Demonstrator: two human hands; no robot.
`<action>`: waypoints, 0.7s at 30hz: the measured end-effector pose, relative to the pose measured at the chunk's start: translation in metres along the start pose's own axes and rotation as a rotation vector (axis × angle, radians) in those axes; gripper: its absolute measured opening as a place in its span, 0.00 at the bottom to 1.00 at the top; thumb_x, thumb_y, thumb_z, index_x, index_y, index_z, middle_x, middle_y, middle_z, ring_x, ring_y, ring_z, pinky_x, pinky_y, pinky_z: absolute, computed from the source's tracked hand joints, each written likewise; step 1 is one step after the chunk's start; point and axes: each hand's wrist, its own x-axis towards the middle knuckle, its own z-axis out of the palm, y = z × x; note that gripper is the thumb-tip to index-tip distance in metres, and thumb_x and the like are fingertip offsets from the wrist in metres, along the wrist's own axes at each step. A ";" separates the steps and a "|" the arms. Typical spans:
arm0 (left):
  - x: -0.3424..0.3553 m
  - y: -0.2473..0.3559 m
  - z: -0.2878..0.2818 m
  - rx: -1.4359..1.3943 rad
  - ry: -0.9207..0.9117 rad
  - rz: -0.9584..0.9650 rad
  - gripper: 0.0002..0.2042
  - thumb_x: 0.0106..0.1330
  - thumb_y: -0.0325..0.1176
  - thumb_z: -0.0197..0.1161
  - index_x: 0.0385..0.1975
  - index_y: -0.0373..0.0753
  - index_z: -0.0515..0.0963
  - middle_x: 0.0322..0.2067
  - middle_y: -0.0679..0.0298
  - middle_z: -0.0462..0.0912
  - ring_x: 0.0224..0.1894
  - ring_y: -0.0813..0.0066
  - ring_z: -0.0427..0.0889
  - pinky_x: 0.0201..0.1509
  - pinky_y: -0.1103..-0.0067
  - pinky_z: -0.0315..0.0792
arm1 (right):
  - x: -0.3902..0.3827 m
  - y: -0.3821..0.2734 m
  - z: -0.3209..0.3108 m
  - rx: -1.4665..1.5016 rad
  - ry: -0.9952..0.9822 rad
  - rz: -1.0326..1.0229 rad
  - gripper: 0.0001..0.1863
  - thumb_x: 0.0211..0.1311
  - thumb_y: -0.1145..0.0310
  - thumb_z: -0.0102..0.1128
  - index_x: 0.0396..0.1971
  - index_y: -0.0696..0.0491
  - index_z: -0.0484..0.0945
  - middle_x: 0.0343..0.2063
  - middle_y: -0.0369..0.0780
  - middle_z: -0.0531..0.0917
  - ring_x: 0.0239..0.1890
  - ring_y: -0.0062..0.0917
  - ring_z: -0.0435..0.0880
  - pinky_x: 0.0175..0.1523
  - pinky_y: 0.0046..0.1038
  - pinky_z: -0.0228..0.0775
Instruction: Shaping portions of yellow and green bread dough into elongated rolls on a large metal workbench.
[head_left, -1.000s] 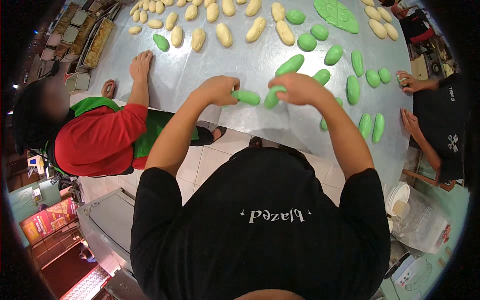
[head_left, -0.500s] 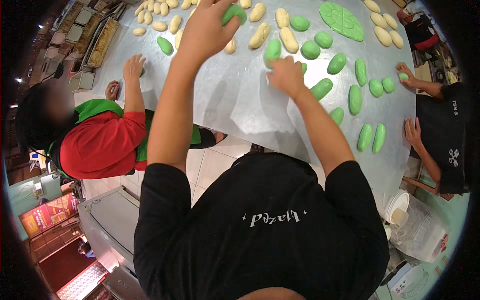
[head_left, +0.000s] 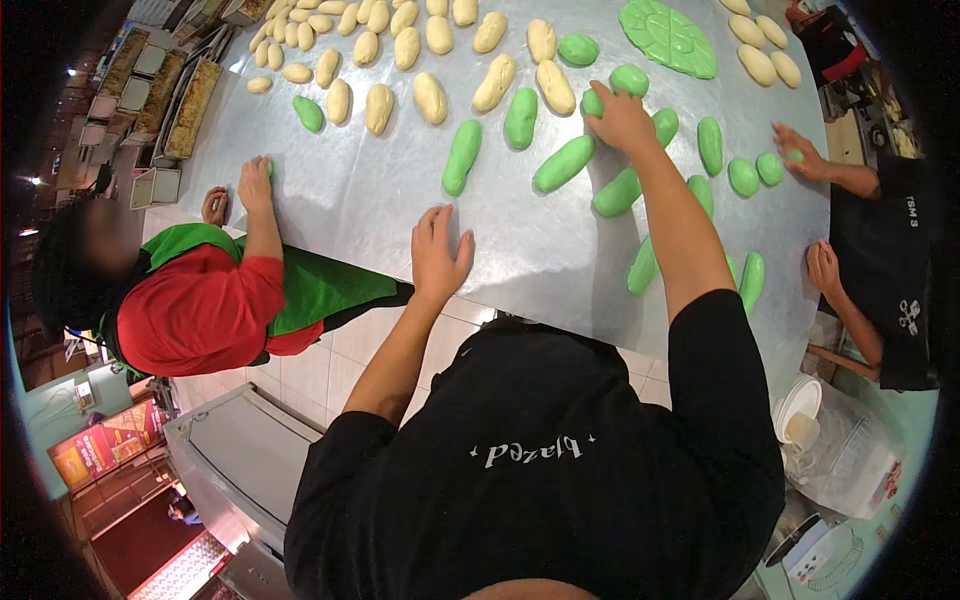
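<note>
My left hand (head_left: 440, 255) rests, fingers apart and holding nothing, on the near part of the steel table (head_left: 360, 195). Just beyond it lies a long green dough log (head_left: 462, 158), with a second log (head_left: 520, 118) higher up and another (head_left: 563, 163) to the right. My right hand (head_left: 625, 120) reaches over the table, fingers curled round a green dough piece (head_left: 593, 102), beside a round green ball (head_left: 630, 80). Cream dough pieces (head_left: 430, 98) lie in rows across the far side, and a flat scored green slab (head_left: 666, 40) is at the back.
A co-worker in red and green (head_left: 200, 310) works at the left with hands on the table. Another co-worker (head_left: 880, 270) at the right fingers small green dough. Stacked tins (head_left: 180, 110) stand left, a steel cabinet (head_left: 240, 460) lower left, white buckets (head_left: 798, 410) lower right.
My left hand has released its green piece and dropped back to the table's near part. The logs now lie ahead of it. My right hand has moved rightward and up to another green piece.
</note>
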 end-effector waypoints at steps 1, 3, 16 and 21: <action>0.001 0.000 0.001 0.003 -0.002 -0.001 0.28 0.60 0.31 0.65 0.60 0.30 0.67 0.56 0.44 0.70 0.58 0.46 0.70 0.62 0.63 0.66 | 0.009 0.004 -0.001 0.037 -0.136 0.036 0.27 0.54 0.56 0.65 0.56 0.43 0.75 0.54 0.47 0.76 0.54 0.43 0.78 0.54 0.43 0.74; 0.004 0.003 0.004 -0.028 0.057 0.041 0.27 0.59 0.32 0.66 0.58 0.32 0.69 0.56 0.47 0.70 0.54 0.48 0.71 0.59 0.61 0.67 | 0.027 0.011 -0.010 0.131 -0.193 0.056 0.28 0.54 0.56 0.64 0.56 0.44 0.75 0.52 0.46 0.77 0.53 0.42 0.79 0.52 0.42 0.75; 0.000 0.065 0.011 -0.285 0.048 0.242 0.32 0.53 0.40 0.73 0.57 0.35 0.69 0.58 0.48 0.68 0.59 0.47 0.68 0.62 0.60 0.65 | -0.155 -0.057 -0.026 0.430 -0.216 -0.750 0.24 0.52 0.60 0.66 0.51 0.50 0.80 0.51 0.47 0.81 0.50 0.40 0.81 0.56 0.40 0.70; 0.000 0.068 0.018 -0.219 -0.197 0.344 0.36 0.46 0.46 0.77 0.54 0.36 0.72 0.54 0.54 0.75 0.55 0.52 0.74 0.63 0.59 0.63 | -0.039 -0.010 -0.034 0.529 -0.019 -0.279 0.20 0.56 0.58 0.64 0.47 0.49 0.82 0.44 0.42 0.84 0.50 0.38 0.82 0.56 0.38 0.72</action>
